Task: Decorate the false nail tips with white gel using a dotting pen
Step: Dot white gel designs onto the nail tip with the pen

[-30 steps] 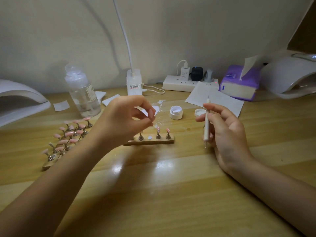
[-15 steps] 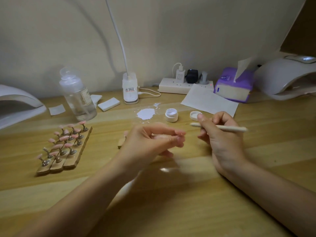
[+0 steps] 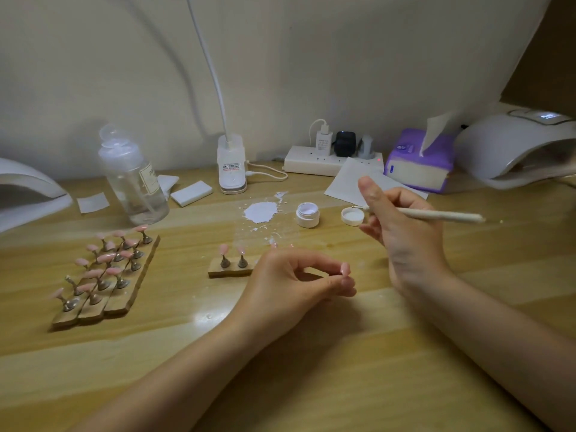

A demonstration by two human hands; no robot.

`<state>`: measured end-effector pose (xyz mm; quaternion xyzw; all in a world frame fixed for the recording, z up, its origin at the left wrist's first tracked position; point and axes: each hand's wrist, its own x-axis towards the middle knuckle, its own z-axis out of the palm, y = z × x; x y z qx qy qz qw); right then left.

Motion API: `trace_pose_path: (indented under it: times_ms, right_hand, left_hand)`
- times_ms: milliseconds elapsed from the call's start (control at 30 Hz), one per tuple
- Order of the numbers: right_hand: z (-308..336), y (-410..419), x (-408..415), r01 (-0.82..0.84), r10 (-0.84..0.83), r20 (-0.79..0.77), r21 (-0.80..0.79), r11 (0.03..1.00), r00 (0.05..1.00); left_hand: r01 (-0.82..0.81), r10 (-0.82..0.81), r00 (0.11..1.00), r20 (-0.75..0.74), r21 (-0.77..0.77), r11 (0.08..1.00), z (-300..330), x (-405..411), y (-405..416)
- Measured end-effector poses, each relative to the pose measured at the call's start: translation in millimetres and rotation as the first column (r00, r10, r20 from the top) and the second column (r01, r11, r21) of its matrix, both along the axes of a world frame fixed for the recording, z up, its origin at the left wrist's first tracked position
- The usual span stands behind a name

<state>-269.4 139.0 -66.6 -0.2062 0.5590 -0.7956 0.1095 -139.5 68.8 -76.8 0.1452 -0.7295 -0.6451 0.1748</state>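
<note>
Left hand (image 3: 290, 282) dropped nearer the bench (image 3: 280, 369) | grip pinched a nail tip (image 3: 345, 269) | right hand (image 3: 402, 226) gripped pen (image 3: 436, 215), point over lid (image 3: 352, 216)

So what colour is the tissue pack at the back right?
Purple, with a white tissue sticking out; the tissue pack shows only in the head view.

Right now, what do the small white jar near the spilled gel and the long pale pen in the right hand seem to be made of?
The small white round jar looks like glossy plastic: smooth wall, soft shine. The long pale dotting pen, gripped by the right hand, has a matte cream shaft, maybe plastic or painted wood, and a thin tip that looks metallic; too small to be sure.
</note>
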Motion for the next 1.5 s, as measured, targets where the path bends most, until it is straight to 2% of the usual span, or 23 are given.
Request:
trace_pose_path:
  times_ms: [133,333,467,667,800,1233,1500]
  right_hand:
    - [3.2,-19.9,-13.2,0.060,-0.055,-0.090,0.061,0.996,0.994]
    - [-5.1,-65.3,-22.6,0.132,-0.108,-0.242,0.086,0.987,0.964]
    - [-19.3,-77.3,-27.9,0.223,-0.133,-0.401,0.188,0.957,0.907]
    - [-26.7,-78.9,-36.6,0.293,-0.123,-0.462,0.316,0.902,0.878]
    - [-28.2,-78.5,-35.2,0.314,-0.091,-0.547,0.330,0.890,0.832]
    - [-24.0,-77.1,-31.9,0.293,-0.002,-0.587,0.401,0.868,0.810]
    - [-23.7,-77.3,-31.9,0.295,-0.016,-0.581,0.389,0.873,0.814]
  left_hand:
    - [0.020,-0.020,0.998,-0.057,-0.001,1.000,-5.1,-1.6,1.2]
    - [-0.048,0.049,0.993,-0.104,0.014,0.999,-8.9,-2.5,-1.1]
    - [-0.054,0.054,0.994,-0.095,0.007,0.999,-10.5,-3.0,-2.8]
    - [-0.087,0.086,0.996,-0.033,-0.031,0.996,-7.9,-2.1,-0.2]
    - [-0.084,0.082,0.995,-0.055,-0.041,0.996,-9.0,-2.7,-1.1]
    - [-0.058,0.055,0.992,-0.114,-0.029,0.998,-12.5,-3.6,-3.9]
    - [-0.063,0.061,0.992,-0.113,-0.019,0.998,-10.9,-3.4,-3.1]
